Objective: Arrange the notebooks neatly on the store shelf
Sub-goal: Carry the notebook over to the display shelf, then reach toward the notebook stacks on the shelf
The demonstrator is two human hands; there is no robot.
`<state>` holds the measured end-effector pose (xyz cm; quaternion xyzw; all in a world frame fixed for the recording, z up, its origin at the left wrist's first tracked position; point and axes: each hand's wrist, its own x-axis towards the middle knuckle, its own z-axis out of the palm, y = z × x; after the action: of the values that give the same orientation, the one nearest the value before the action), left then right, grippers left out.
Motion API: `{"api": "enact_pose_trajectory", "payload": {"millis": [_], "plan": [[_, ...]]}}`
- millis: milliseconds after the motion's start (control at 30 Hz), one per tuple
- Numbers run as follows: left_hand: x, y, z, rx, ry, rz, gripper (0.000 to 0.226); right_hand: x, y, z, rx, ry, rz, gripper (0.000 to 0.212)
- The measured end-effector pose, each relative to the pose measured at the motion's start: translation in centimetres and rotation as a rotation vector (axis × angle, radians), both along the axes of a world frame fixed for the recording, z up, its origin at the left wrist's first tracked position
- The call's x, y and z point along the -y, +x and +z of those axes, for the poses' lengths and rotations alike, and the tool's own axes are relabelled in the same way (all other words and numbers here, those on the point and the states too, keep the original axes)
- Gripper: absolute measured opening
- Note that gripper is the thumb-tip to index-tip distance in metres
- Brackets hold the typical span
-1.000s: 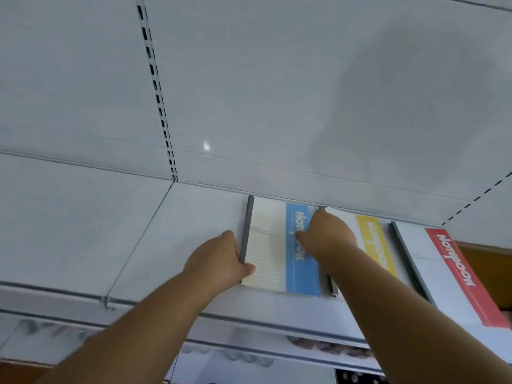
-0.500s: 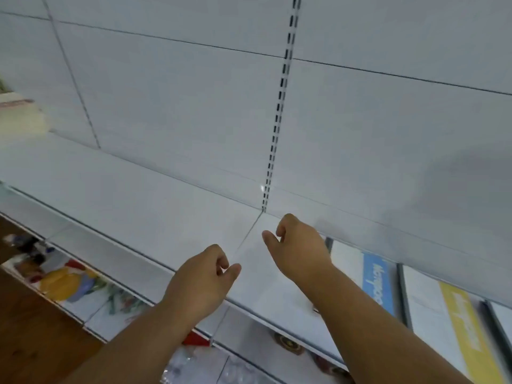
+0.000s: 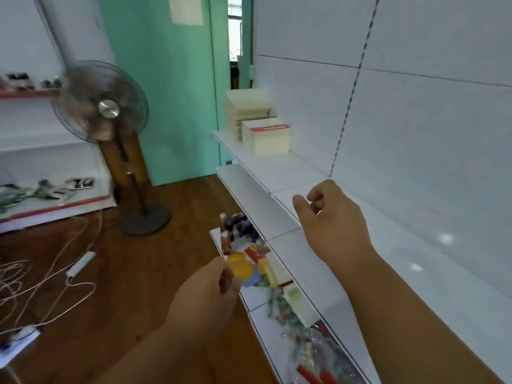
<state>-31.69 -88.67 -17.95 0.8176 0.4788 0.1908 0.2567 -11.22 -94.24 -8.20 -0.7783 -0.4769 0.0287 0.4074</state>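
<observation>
Both hands are hanging loosely curled, grasping nothing: left hand [image 3: 205, 295] low, right hand [image 3: 329, 217] over the shelf [image 3: 277, 173]. Notebook stacks [image 3: 260, 126] are sitting well beyond the right hand. A hasty reach is risking toppling them off the edge.

The scene is evenly and softly lit, with no hard shadows. Small bright glare spots sit on the glossy white shelf [image 3: 432, 245]. Motion blur smears the standing fan [image 3: 102, 103] and the colourful goods on the lower shelf [image 3: 266, 267]. Wide-angle distortion bends the slotted upright [image 3: 352, 87] and the frame's edges. The doorway window [image 3: 235, 26] is overexposed.
</observation>
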Motion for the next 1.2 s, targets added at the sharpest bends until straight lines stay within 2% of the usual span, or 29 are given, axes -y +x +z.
{"api": "enact_pose_trajectory", "payload": {"millis": [100,267,400,500,633,767,900,1067,1200], "plan": [[-5.4,-1.3,-0.4,0.028,0.006,0.072,0.015,-6.6,-0.6,0.1,0.015,0.032,0.047,0.025],[-15.2,-0.1,-1.8,0.091,-0.007,0.136,0.010,-18.5,0.5,-1.4,-0.070,0.035,0.135,0.027],[-23.9,0.6,-0.4,0.075,-0.036,0.171,0.011,-28.5,2.1,-0.1,-0.051,0.005,0.173,0.028],[-30.9,0.4,0.2,0.092,0.006,0.192,0.013,-36.1,2.9,0.9,-0.060,0.015,0.167,0.030],[-40.6,0.8,-1.5,0.131,0.029,0.199,0.014,-45.5,3.7,-0.9,-0.068,0.025,0.113,0.033],[-50.7,2.3,-3.2,0.124,-0.004,0.098,0.014,-53.2,5.7,-2.4,-0.051,0.000,-0.046,0.039],[-59.3,6.4,-3.0,0.065,0.004,-0.075,0.018,-56.3,9.1,-1.4,-0.014,-0.080,-0.250,0.044],[-65.9,14.4,-2.9,0.037,-0.019,-0.355,0.025,-57.7,14.2,-1.3,0.093,-0.285,-0.495,0.045],[-69.4,19.8,-2.6,0.064,0.009,-0.482,0.025,-61.2,18.1,-2.3,-0.016,-0.429,-0.568,0.061]]}}
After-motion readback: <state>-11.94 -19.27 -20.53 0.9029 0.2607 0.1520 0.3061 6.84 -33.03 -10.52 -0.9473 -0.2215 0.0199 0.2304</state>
